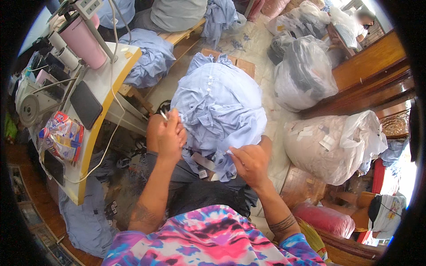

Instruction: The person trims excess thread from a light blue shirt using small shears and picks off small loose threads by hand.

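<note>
A light blue shirt-like garment (222, 95) with white buttons lies heaped over my lap and in front of my knees. At its left side my left hand (171, 136) is closed around a small shiny metal tool (164, 115). Only the tip of that tool shows above the fingers, so its exact kind is hidden. On the near right side of the heap, my right hand (251, 163) pinches an edge of the blue cloth between thumb and fingers. Part of the fabric hangs down between my hands.
To my left stands a sewing table (116, 84) with a phone (86, 104), a pink tumbler (82, 42) and a colourful snack packet (64, 136). More blue garments (148, 55) lie on a bench beyond. Full plastic bags (306, 73) and a pale bundle (330, 144) line the right.
</note>
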Tool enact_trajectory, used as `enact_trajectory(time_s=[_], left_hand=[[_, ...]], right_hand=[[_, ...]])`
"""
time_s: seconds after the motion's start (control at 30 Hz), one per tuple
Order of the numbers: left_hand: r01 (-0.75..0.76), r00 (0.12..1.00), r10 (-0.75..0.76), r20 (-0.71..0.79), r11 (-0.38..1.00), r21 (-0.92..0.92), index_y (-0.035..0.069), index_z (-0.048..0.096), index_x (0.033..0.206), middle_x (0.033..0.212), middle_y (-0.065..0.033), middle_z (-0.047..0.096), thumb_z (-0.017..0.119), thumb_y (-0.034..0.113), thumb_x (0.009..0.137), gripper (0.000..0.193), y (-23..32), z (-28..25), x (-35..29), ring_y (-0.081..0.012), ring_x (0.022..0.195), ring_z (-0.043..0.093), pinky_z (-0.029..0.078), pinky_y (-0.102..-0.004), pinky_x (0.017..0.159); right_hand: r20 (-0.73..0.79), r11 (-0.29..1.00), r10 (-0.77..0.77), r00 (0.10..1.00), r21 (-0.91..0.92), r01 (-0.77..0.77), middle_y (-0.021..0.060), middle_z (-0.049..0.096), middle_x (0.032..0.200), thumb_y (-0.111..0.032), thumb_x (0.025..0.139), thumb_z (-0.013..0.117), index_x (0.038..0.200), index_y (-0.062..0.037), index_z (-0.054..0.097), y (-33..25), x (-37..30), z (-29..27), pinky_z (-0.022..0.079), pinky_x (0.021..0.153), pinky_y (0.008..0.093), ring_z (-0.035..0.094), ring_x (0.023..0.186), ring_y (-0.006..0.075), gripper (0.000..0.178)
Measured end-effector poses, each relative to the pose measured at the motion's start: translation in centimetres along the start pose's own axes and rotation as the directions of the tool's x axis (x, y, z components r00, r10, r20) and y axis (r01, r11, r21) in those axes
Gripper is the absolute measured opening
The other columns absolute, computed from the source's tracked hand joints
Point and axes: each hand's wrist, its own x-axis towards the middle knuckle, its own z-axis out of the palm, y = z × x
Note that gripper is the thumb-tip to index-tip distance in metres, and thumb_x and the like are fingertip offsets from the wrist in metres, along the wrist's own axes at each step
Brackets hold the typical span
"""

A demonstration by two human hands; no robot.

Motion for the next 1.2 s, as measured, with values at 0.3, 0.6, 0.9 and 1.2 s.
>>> enact_trajectory(time_s=[0.3, 0.6, 0.9, 1.2], left_hand=[[-0.192, 0.887, 0.448, 0.108, 0.145, 0.971, -0.003, 0.06, 0.095, 0.073, -0.0193, 0.057, 0.059, 0.023, 0.106, 0.028, 7.1, -11.9, -5.3, -0.0318, 0.064, 0.054, 0.045, -0.0432, 0.064], [0.156, 0.924, 0.374, -0.078, -0.183, 0.971, -0.004, 0.064, 0.087, 0.086, -0.0264, 0.068, 0.069, 0.012, 0.092, 0.017, 4.7, -20.9, -8.0, -0.0472, 0.084, 0.067, 0.05, -0.0536, 0.073], [0.542, 0.832, 0.292, -0.472, -0.242, 0.805, -0.005, 0.073, 0.099, 0.103, -0.0301, 0.072, 0.062, 0.016, 0.095, 0.024, -0.1, -37.7, -6.1, -0.0495, 0.099, 0.07, 0.053, -0.0554, 0.084], [-0.014, 0.915, 0.374, -0.15, 0.402, 0.915, -0.002, 0.07, 0.122, 0.104, -0.0148, 0.075, 0.086, 0.029, 0.086, 0.05, -0.7, -20.6, -5.3, -0.0237, 0.089, 0.069, 0.054, -0.038, 0.082]], right_hand=[[-0.158, 0.919, 0.354, 0.922, 0.24, -0.312, 0.0059, 0.069, 0.085, -0.007, 0.089, 0.08, 0.101, -0.0035, 0.078, 0.5, 1.8, -2.7, 0.046, 0.07, 0.0303, 0.062, 0.076, 0.0173, 0.012], [-0.068, 0.526, 0.649, 0.758, 0.76, -0.381, -0.0015, 0.067, 0.093, -0.018, 0.104, 0.069, 0.108, 0.001, 0.075, 0.6, 5.1, -5.5, 0.041, 0.071, 0.0216, 0.055, 0.083, 0.0052, 0.02], [-0.317, 0.588, 0.513, 0.798, 0.807, -0.058, 0.0131, 0.066, 0.132, -0.027, 0.096, 0.078, 0.149, 0.0005, 0.047, 1.6, 8.6, -9.7, 0.051, 0.105, 0.0387, 0.064, 0.119, 0.0231, 0.067], [0.24, 0.91, 0.411, 0.88, -0.162, -0.381, 0.0269, 0.066, 0.131, -0.018, 0.084, 0.08, 0.146, 0.0012, 0.055, 11.6, -2.2, 1.7, 0.052, 0.1, 0.0419, 0.065, 0.116, 0.0429, 0.069]])
